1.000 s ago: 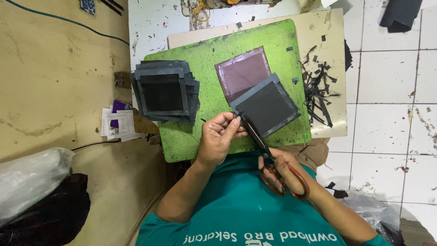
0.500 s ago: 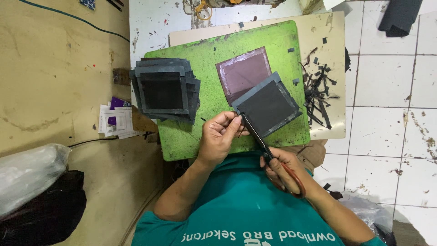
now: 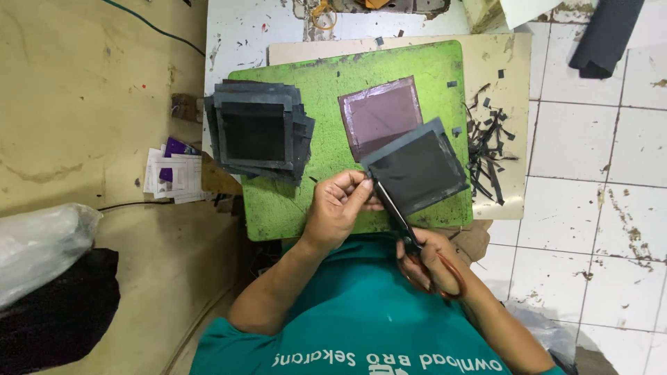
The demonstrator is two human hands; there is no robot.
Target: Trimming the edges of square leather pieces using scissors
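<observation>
My left hand (image 3: 340,208) pinches the near corner of a black square sheet (image 3: 420,170) and holds it over the green cutting mat (image 3: 326,97). My right hand (image 3: 425,260) grips red-handled scissors (image 3: 399,219), whose blades lie along the sheet's near left edge. A purple-brown square piece (image 3: 379,114) lies flat on the mat, partly under the black sheet. A stack of black squares (image 3: 258,132) rests at the mat's left side.
Thin black offcut strips (image 3: 486,149) lie scattered on the beige board (image 3: 511,76) right of the mat. Folded papers (image 3: 172,173) lie at the left. A plastic bag (image 3: 42,243) and black material (image 3: 59,316) sit lower left. White tiled floor (image 3: 597,173) runs along the right.
The hands, scissors and black sheet stay almost as they were. The view has shifted slightly.
</observation>
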